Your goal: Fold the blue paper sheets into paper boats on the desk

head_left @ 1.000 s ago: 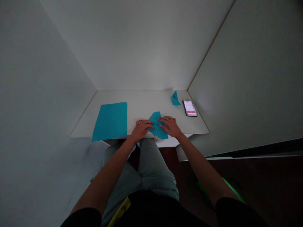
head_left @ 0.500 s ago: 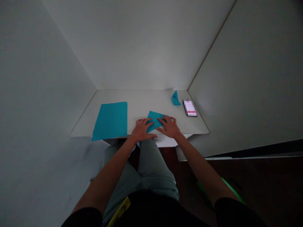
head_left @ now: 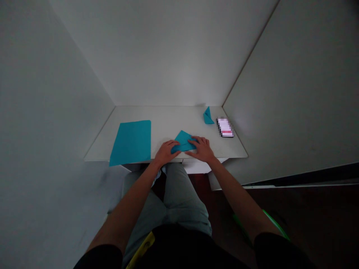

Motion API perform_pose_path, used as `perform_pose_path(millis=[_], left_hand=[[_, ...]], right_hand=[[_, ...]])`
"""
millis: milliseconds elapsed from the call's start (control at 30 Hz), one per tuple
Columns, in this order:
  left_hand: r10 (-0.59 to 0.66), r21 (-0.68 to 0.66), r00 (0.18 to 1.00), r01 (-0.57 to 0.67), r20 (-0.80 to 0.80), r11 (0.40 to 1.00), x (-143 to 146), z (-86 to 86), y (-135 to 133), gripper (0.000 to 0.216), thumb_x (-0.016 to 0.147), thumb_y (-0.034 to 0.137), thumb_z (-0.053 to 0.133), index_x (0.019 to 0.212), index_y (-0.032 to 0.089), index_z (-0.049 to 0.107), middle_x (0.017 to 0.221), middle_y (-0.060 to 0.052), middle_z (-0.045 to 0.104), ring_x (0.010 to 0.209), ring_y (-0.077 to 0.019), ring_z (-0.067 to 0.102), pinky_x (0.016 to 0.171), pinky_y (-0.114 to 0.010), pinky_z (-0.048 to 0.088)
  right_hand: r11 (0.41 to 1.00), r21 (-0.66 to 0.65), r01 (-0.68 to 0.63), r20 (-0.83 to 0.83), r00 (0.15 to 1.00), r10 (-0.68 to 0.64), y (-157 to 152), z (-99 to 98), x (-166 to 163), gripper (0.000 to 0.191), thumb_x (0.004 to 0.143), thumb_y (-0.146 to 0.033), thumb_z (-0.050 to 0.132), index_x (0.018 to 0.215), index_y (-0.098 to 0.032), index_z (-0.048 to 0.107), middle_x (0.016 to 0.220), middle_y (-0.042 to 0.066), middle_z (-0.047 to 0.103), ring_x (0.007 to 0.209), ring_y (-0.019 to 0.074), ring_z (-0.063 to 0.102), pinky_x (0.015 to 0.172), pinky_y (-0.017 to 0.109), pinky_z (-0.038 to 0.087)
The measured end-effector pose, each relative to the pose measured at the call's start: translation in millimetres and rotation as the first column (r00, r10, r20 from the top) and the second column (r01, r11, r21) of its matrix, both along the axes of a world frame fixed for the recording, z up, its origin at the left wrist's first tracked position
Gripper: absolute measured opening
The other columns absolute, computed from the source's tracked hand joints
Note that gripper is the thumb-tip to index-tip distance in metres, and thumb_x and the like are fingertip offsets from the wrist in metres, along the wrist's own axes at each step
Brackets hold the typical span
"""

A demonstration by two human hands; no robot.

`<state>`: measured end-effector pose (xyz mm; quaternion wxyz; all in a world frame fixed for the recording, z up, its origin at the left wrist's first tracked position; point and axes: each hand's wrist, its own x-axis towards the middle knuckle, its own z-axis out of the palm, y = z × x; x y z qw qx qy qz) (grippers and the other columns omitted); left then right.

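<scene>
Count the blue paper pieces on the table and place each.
3: a flat sheet at the left; a folded piece under the left hand and right hand; a small pointed fold back right, by the phone.

Folded paper (head_left: 183,141): teal, matt, thin, crisp creases. Flat sheet (head_left: 131,142): same paper, smooth, no sheen. Small folded piece (head_left: 208,116): same stock. Counter (head_left: 168,117): white, smooth, matt, hard-looking board. Walls (head_left: 179,56): plain matt white panels, seams at corners. Trousers (head_left: 179,201): grey woven cloth, soft wrinkles. Floor (head_left: 308,224): dark, faintly glossy. Sleeves (head_left: 98,258): black cloth, matt.
</scene>
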<state>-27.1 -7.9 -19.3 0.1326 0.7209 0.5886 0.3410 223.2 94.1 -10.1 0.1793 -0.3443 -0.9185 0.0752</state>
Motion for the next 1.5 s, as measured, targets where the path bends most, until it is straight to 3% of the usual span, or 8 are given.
perform_pose_path(millis=[267,600,833,933,1067,1233,1367,1500], left_hand=[[-0.005,0.016,0.981,0.002,0.193,1.0,-2,-2.2,2,0.014,0.103,0.036,0.065,0.102,0.023,0.072,0.117,-0.009,0.078,0.122,-0.0258,0.072,0.112,-0.046,0.054],[0.194,0.03,0.951,-0.207,0.241,0.978,1,4.2,5,0.012,0.104,0.03,0.063,0.098,0.022,0.068,0.104,-0.006,0.073,0.104,-0.0222,0.069,0.1,-0.04,0.057],[0.337,0.086,0.941,-0.332,-0.045,0.939,11,9.3,-2,0.023,0.101,0.018,0.061,0.119,0.024,0.074,0.126,-0.01,0.072,0.123,-0.0296,0.062,0.109,-0.049,0.047],[0.241,0.099,0.943,-0.224,-0.227,0.97,16,10.5,-8,0.034,0.104,0.019,0.054,0.13,0.03,0.074,0.138,-0.007,0.072,0.136,-0.0304,0.057,0.116,-0.054,0.038],[0.038,0.041,0.923,-0.024,-0.383,0.999,23,12.2,-21,0.038,0.108,0.037,0.055,0.143,0.03,0.068,0.152,-0.007,0.066,0.146,-0.0301,0.051,0.12,-0.054,0.035],[0.088,0.002,0.873,-0.099,-0.48,0.995,27,13.9,-44,0.063,0.099,0.056,0.067,0.154,0.025,0.06,0.162,-0.013,0.056,0.147,-0.0366,0.05,0.119,-0.056,0.04],[0.098,-0.042,0.882,-0.132,-0.461,0.99,20,11.7,-59,0.056,0.1,0.034,0.067,0.155,0.028,0.058,0.161,-0.008,0.059,0.149,-0.032,0.051,0.117,-0.051,0.044],[0.078,-0.08,0.926,-0.115,-0.368,0.99,14,12.7,-67,0.05,0.092,0.014,0.067,0.138,0.033,0.072,0.145,-0.004,0.072,0.135,-0.0302,0.063,0.11,-0.051,0.049]], right_hand=[[0.998,-0.048,-0.034,-0.111,0.993,0.028,2,0.4,0,0.056,0.094,-0.067,0.072,0.136,-0.03,0.072,0.151,0.009,0.068,0.136,0.0356,0.061,0.116,0.057,0.036],[0.971,-0.234,0.042,-0.247,0.964,-0.101,17,-5.9,4,0.036,0.103,-0.038,0.06,0.136,-0.027,0.069,0.13,0.007,0.078,0.111,0.03,0.073,0.109,0.053,0.045],[0.996,-0.041,0.074,-0.214,0.974,-0.081,11,-4.4,3,0.038,0.104,-0.031,0.058,0.139,-0.029,0.071,0.15,0.012,0.063,0.134,0.034,0.059,0.106,0.052,0.048],[0.998,0.025,0.06,-0.155,0.986,-0.056,8,-4.0,2,0.03,0.105,-0.028,0.057,0.124,-0.033,0.079,0.151,0.007,0.065,0.14,0.0346,0.053,0.109,0.054,0.044],[0.999,0.005,-0.032,-0.11,0.993,0.033,6,-2.8,1,0.031,0.109,-0.037,0.054,0.127,-0.032,0.078,0.141,0.006,0.074,0.133,0.0298,0.062,0.11,0.053,0.042],[0.992,0.042,-0.119,-0.051,0.991,0.122,-6,-3.3,16,0.049,0.106,-0.055,0.058,0.146,-0.03,0.068,0.152,0.01,0.067,0.138,0.0309,0.062,0.115,0.052,0.04],[0.986,0.052,-0.156,-0.007,0.988,0.157,-22,-7.0,34,0.071,0.096,-0.063,0.071,0.159,-0.031,0.056,0.159,0.012,0.061,0.142,0.0355,0.058,0.116,0.054,0.039],[0.984,-0.005,-0.178,-0.003,0.984,0.178,-31,-10.3,48,0.062,0.096,-0.041,0.075,0.156,-0.035,0.059,0.157,0.009,0.063,0.138,0.0344,0.061,0.111,0.052,0.042]])
